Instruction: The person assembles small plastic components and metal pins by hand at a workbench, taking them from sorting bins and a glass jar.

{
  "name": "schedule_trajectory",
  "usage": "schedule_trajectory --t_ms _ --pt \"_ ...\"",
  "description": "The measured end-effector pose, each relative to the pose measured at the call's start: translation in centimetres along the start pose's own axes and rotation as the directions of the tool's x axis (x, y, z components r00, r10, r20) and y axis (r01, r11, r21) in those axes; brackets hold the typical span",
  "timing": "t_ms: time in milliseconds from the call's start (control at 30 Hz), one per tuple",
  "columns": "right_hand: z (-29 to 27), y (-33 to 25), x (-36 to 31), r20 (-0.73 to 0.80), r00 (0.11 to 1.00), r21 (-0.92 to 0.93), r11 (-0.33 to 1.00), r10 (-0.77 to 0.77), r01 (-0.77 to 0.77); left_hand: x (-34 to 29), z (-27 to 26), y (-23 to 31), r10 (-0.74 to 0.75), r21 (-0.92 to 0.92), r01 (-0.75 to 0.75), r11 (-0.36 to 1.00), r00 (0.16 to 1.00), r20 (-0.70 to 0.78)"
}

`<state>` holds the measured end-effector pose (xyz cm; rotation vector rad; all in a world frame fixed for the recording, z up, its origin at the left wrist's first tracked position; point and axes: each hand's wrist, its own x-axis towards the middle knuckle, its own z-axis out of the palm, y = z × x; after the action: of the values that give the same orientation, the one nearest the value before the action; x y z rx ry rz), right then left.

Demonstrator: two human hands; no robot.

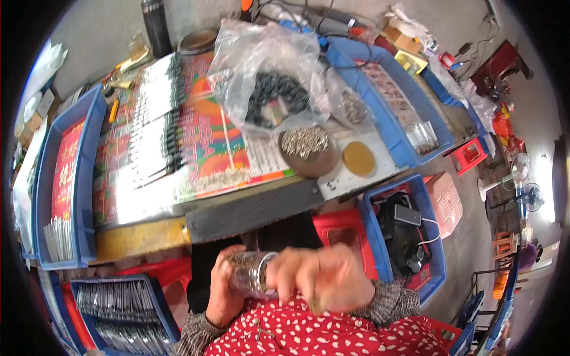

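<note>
Left hand (222, 291) grips a clear jar (244, 276), lower center; right hand (325, 279) blurry, can't tell its grip. Cluttered workbench (142, 238) up top, 2 fans (521, 168) far right.

A bright red garment (297, 335) covers the front of the body, scattered with small, irregular white spots; a thin, dark, branching mark shows on it. The left sleeve (199, 334) and right sleeve (389, 301) have a fine dark-and-pale check and look creased. The left hand (224, 288) and right hand (325, 277) are gloveless.
</note>
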<state>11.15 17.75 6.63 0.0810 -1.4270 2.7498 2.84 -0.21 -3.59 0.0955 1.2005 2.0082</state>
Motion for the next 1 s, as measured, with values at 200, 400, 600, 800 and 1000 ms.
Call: schedule_trajectory --t_ms 200,400,600,800,1000 --pt "4.0 0.5 1.4 0.347 0.805 0.326 0.867 -0.48 0.377 -0.2 -0.1 -0.6 -0.093 -0.137 0.094 0.986 0.996 0.018" --pt "2.7 0.2 0.8 0.455 0.714 0.248 0.846 -0.532 0.473 0.0 0.3 0.2 -0.054 -0.033 0.057 0.998 0.996 0.067" --pt "-1.0 -4.5 -0.3 0.517 0.805 -0.468 0.691 -0.291 0.55 -0.2 -0.7 -0.9 -0.027 -0.102 0.034 0.994 0.998 0.062" --pt "-11.4 -4.8 0.1 -0.034 0.775 -0.934 -0.255 -0.632 -0.249 -0.4 -1.1 -1.1 -0.051 -0.078 0.057 0.995 0.996 0.071" --pt "-18.8 -3.5 1.2 -0.148 0.783 -0.817 -0.372 -0.604 -0.441 0.0 -1.0 -1.1 -0.114 -0.103 0.125 0.987 0.988 0.104"
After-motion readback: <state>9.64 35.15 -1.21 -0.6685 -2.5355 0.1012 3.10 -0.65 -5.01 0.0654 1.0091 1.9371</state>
